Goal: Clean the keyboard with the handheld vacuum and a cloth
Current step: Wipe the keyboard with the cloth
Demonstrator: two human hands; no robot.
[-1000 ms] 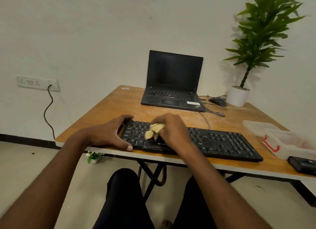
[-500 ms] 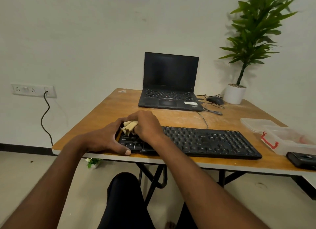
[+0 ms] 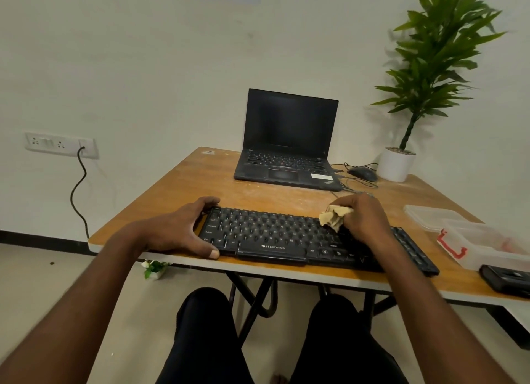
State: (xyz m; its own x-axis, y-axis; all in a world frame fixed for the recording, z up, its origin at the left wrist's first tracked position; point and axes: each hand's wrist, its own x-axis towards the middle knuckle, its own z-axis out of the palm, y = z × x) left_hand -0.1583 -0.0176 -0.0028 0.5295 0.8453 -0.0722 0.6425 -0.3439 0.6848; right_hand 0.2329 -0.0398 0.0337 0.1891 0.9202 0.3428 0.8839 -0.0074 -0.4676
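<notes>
My left grip (image 3: 183,231) clamps the keyboard's (image 3: 275,234) end, thumb at its near edge, so it cannot slide on the worktop (image 3: 200,180). My right grip (image 3: 362,220) bunches the cloth (image 3: 334,218), pressing it onto keys beneath.

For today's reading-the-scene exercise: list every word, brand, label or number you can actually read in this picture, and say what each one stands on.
"ZEBRONICS": white print on the front edge of the black keyboard, below the space bar.
"Ctrl", "Alt": legends on its bottom-row keys, just legible; the other key legends are too blurred.
White sticker on the laptop palm rest: too small to read.
Laptop key legends: too small to read.
</notes>
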